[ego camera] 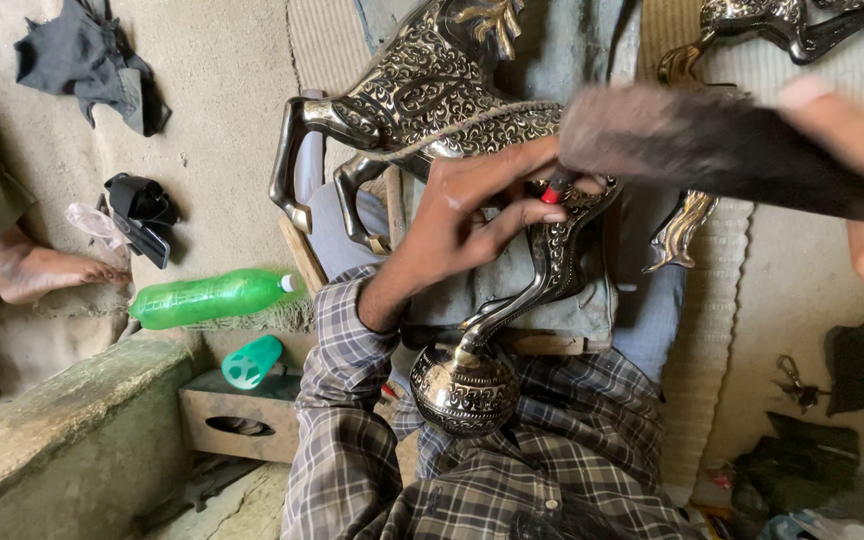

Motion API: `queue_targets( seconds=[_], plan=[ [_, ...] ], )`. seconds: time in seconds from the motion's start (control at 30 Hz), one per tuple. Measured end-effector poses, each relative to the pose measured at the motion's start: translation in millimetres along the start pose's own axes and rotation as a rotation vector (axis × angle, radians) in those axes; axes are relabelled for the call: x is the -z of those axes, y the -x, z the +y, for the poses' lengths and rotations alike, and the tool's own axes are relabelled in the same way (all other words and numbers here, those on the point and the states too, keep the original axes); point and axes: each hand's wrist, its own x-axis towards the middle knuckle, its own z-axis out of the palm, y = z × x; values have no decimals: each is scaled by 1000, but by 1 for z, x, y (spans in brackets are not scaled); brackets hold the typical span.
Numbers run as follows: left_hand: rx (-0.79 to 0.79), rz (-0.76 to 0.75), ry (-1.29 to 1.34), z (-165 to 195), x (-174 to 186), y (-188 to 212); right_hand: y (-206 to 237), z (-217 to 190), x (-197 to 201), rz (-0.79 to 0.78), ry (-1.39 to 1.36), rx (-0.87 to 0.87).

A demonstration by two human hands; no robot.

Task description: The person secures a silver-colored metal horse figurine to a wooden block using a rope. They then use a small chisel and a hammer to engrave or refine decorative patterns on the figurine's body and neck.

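An engraved dark metal horse figure (422,90) lies across my lap, one leg standing on an engraved metal ball (464,388). My left hand (472,210) presses on the horse's body and pinches a small red-tipped tool (555,190) against it. My right hand (852,140) comes in from the right, blurred by motion, gripping a dark wooden mallet-like block (712,145) held above the horse. My checked sleeve covers the left forearm.
A green plastic bottle (207,298) lies on the floor to the left, beside a green cup (250,362) on a wooden box (232,415). Another person's bare foot (37,270) rests at far left. More metal figures (802,30) lie top right. Dark cloths dot the floor.
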Motion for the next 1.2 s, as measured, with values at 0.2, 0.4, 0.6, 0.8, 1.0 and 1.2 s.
queue_targets(
  seconds=[0.2,0.4,0.6,0.8,1.0,1.2],
  plan=[
    [-23,-10,15,2,0,1,0,-4,-1,2,46,3],
    [15,-10,54,-2,-2,1,-1,-12,-2,7,78,7],
    [-44,26,75,-6,-5,4,-2,-15,2,11,94,3],
    [-102,14,88,0,-6,3,-1,-20,-3,7,118,8],
    [-53,19,138,3,-4,2,0,-22,-4,16,135,6],
    [-15,37,141,2,-9,8,0,-23,-2,16,131,6]
  ],
)
